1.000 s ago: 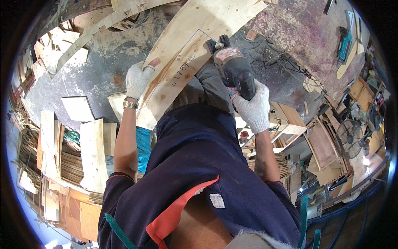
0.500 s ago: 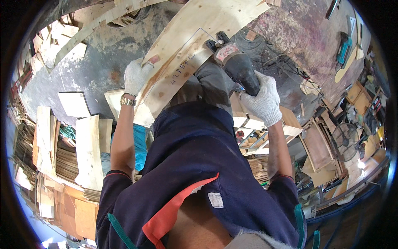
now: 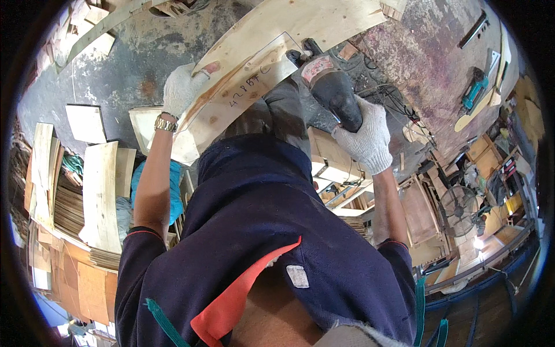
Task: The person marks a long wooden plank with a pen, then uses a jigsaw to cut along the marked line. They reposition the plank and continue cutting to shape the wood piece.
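Observation:
A long pale plywood board (image 3: pixel 231 87) runs from lower left to upper right, with a drawn outline and handwritten marks on its face. My left hand (image 3: pixel 182 89), in a white knit glove with a bare thumb tip showing, grips the board's left edge, thumb on top. In my gloved right hand (image 3: pixel 370 136) is the rear of a black power tool, apparently a jigsaw (image 3: pixel 332 92). Its front end meets the board's near edge, close to the corner of the drawn line. The blade is hidden, as are my left fingers under the board.
Wooden frames (image 3: pixel 341 168) stand near my legs on the right. Stacked wood sheets (image 3: pixel 98 196) are at left, beside a blue bag (image 3: pixel 156 191). Cables (image 3: pixel 387 101) cross the floor at right, with a teal power tool (image 3: pixel 475 91) and a fan (image 3: pixel 459 209) farther over.
The view has shifted, so the floor objects sit farther left. My left hand and the board's near end appear slightly farther left and higher. Both hands keep their grips.

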A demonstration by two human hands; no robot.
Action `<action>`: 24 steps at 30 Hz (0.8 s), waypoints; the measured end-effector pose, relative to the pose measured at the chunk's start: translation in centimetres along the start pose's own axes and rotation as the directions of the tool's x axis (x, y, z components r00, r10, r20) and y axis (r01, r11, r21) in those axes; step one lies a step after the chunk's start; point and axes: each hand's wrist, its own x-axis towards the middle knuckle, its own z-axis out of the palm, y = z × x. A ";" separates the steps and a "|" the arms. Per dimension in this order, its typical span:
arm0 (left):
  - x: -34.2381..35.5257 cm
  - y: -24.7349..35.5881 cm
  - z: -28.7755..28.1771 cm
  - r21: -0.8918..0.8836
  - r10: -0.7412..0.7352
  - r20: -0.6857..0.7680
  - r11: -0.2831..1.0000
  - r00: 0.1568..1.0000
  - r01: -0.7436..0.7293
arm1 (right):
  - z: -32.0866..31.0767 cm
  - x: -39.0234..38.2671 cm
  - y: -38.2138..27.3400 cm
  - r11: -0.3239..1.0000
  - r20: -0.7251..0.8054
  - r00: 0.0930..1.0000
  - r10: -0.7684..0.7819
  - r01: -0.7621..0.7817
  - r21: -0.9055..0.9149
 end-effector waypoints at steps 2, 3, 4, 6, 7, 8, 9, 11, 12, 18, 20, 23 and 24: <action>-0.1 0.3 -0.2 -0.018 0.003 0.003 1.000 1.000 -0.003 | -0.2 0.2 -0.1 1.000 0.025 1.000 0.016 -0.017 0.024; -0.2 0.4 -0.1 -0.026 0.005 0.005 1.000 1.000 -0.005 | -0.3 0.2 -0.2 0.999 0.037 0.999 0.024 -0.026 0.036; -0.2 0.3 -0.1 -0.030 0.015 -0.001 0.999 1.000 -0.015 | -0.2 0.2 -0.3 1.000 0.019 1.000 0.011 -0.011 0.011; -0.2 0.0 0.0 -0.037 0.034 -0.012 0.999 0.999 -0.034 | -0.2 0.1 -0.4 0.999 -0.018 1.000 -0.017 0.016 -0.038; -0.2 0.0 0.1 -0.034 0.044 -0.018 0.998 0.999 -0.045 | -0.1 0.0 -0.3 0.998 -0.038 0.999 -0.010 0.008 -0.058; -0.2 -0.1 0.1 -0.031 0.055 -0.023 0.998 0.998 -0.056 | 0.1 -0.1 -0.1 0.997 -0.058 0.998 -0.003 -0.001 -0.078; -0.1 -0.1 0.1 -0.028 0.066 -0.029 0.997 0.997 -0.067 | 0.3 -0.2 0.0 0.995 -0.079 0.997 0.002 -0.010 -0.098; -0.2 0.6 -0.3 -0.008 0.005 0.012 1.000 1.000 -0.005 | 0.2 0.4 0.3 0.998 -0.030 0.999 -0.022 0.020 -0.060; -0.3 0.8 -0.6 0.001 -0.026 0.032 1.000 0.999 0.026 | 0.1 0.6 0.4 0.999 -0.005 0.999 -0.034 0.034 -0.042; -0.3 0.7 -0.7 -0.045 0.013 0.055 0.999 0.998 -0.011 | -0.5 0.9 -0.7 0.999 0.037 0.999 -0.025 0.024 0.023; -0.2 -0.6 0.3 -0.050 0.066 -0.033 0.996 0.997 -0.067 | -0.7 1.0 -1.1 1.000 0.038 0.999 -0.007 0.006 0.008; -0.1 -0.3 0.0 -0.027 0.034 0.002 0.999 0.999 -0.034 | -0.2 0.9 -0.9 0.998 -0.055 0.996 -0.063 0.065 0.022; 0.0 0.0 -0.2 -0.014 0.004 0.041 1.000 0.999 -0.004 | 0.2 0.9 -0.6 0.995 -0.102 0.990 -0.095 0.099 0.030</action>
